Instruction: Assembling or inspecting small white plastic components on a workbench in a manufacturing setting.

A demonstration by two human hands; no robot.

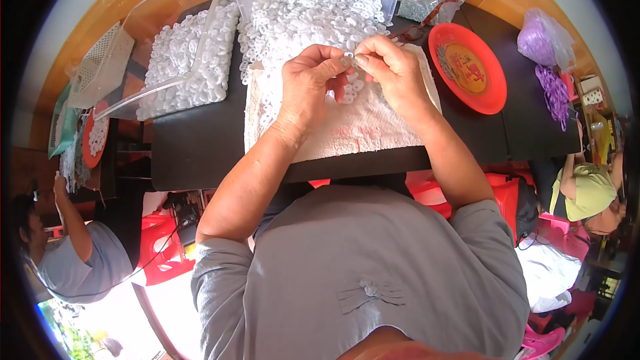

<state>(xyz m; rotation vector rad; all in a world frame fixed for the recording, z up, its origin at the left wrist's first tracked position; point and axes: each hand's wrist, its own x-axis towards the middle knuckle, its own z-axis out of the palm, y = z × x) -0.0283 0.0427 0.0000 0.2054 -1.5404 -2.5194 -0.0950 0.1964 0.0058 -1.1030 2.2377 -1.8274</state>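
My left hand and my right hand meet over a pale cloth, thumbs and fingers pinched together. Between the fingertips is a small white plastic piece, mostly covered by them; any finer part there is too small to make out. Just beyond the hands a heap of small white oval plastic pieces with holes spills from a clear tub onto the cloth. Some loose pieces lie under and beside my fingers. Right of my right hand sits a red plate, with small metallic bits along its inner left side.
At left a clear bin holds more white pieces. Eyeglasses and a clear bag of small metallic parts lie behind the plate. Far right are a purple-filled bag and purple string. Two people sit at the sides.
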